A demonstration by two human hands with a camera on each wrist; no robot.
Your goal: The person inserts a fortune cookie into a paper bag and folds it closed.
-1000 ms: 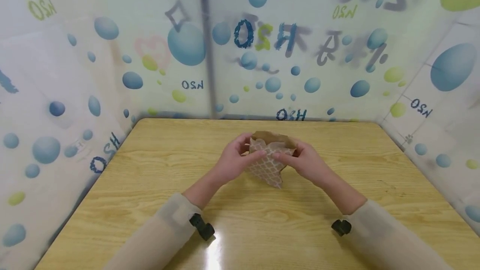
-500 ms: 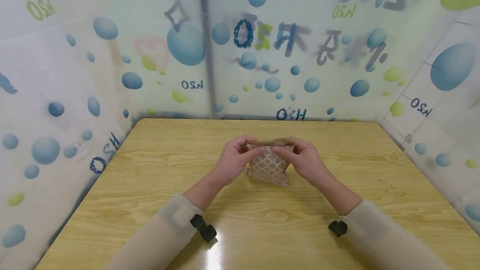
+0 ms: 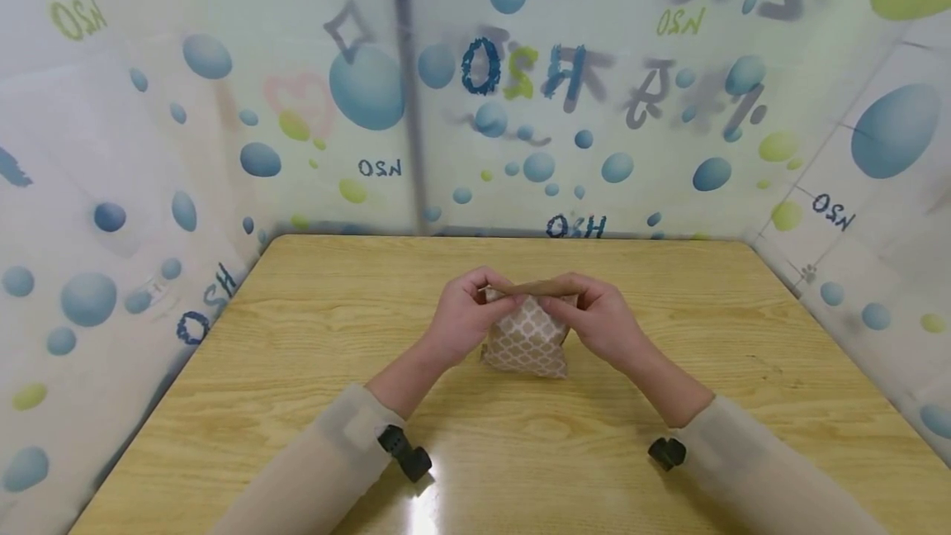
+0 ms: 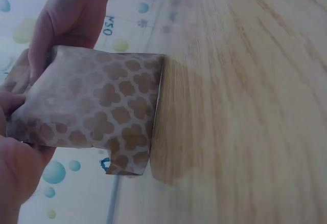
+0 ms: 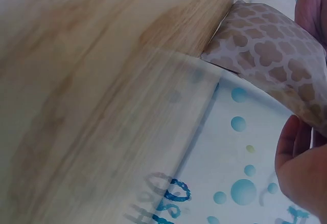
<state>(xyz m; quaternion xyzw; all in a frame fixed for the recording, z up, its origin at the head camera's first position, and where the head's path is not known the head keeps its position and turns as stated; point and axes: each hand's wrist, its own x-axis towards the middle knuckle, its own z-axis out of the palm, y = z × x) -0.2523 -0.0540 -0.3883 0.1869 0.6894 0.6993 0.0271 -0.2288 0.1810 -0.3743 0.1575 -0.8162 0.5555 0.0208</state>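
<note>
A brown paper bag with a white lattice print stands at the middle of the wooden table, its folded brown top edge uppermost. My left hand pinches the top left corner, thumb on the near face and fingers behind. At the top right corner my right hand pinches the bag the same way. In the left wrist view the bag looks puffed out, its base close to the table top. The right wrist view shows the bag's side bulging. Whatever is inside is hidden.
The wooden table runs back to a pale printed curtain with blue and green dots, which also closes off both sides. A black strap piece hangs at the left sleeve, another at the right.
The bag's mouth, gaping a second ago, is now folded flat between both hands. The bag has straightened from a tilted, crumpled shape, and the right hand has come slightly inward.
</note>
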